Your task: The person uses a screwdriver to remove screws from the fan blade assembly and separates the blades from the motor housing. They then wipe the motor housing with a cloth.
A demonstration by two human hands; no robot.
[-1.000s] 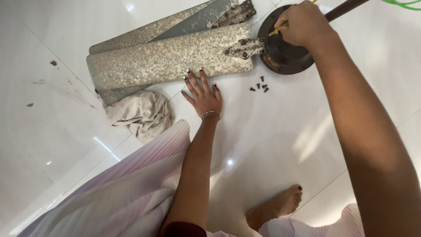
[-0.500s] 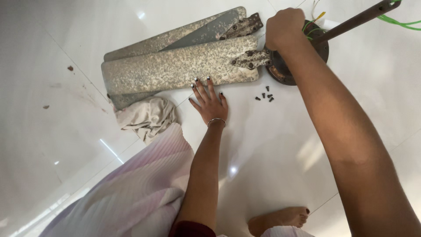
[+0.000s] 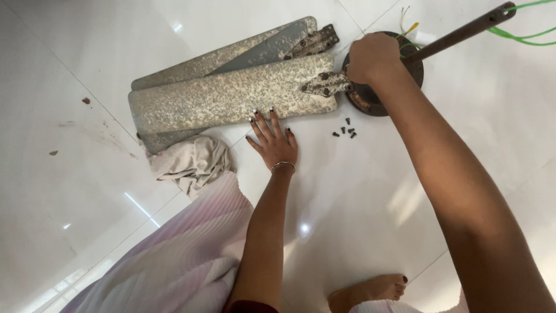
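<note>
Fingers spread, left hand (image 3: 273, 141) pressed flat on the glossy white tiled floor (image 3: 370, 191), fingertips touching the near edge of the top long grey metal fan blade mottled with flaking paint and rust (image 3: 231, 99); grip wide, holding nothing, apparently bracing the body while leaning forward. Right hand (image 3: 372, 58) reached across and curled into a fist over the round dark rusted fan motor housing (image 3: 360, 99); grip narrow, clenched, though what sits inside it cannot be told, probably a tool or the hub itself. Blades stacked one over another, fanned out left from the housing, their rusty brackets (image 3: 323, 86) pointing toward it, top bracket touching the housing rim. Long brown metal down rod (image 3: 463, 29) angled up to the right from the housing, green wires (image 3: 521, 38) trailing beside it. Small dark screws (image 3: 345, 131) clustered loose on the floor just beside the housing, between both hands. Crumpled beige cloth (image 3: 191, 162) under the blades' far tips. Pale pleated skirt (image 3: 174, 255) and bare foot (image 3: 370, 290) near the bottom.
</note>
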